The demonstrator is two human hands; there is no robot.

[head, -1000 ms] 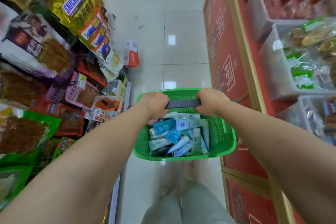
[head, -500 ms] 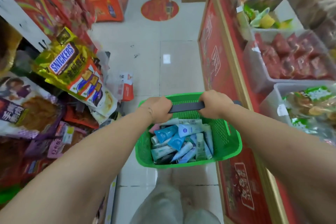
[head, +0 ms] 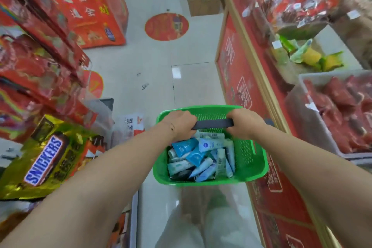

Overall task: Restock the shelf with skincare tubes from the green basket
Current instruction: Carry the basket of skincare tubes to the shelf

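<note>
Transport step: left hand [head: 182, 125] and right hand [head: 244, 123] are each curling tightly round the dark bar handle [head: 213, 124] of the perforated green plastic basket [head: 249, 159]; blue-and-white skincare tubes [head: 201, 157] are lying heaped just below both hands. Next move likely calls for reaching the skincare shelf.

Green perforated basket [head: 248, 159] — blue, white tubes [head: 201, 157]; dark grey handle [head: 212, 124].

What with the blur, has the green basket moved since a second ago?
Yes: the green basket went forward, nearer the round red floor sticker.
</note>
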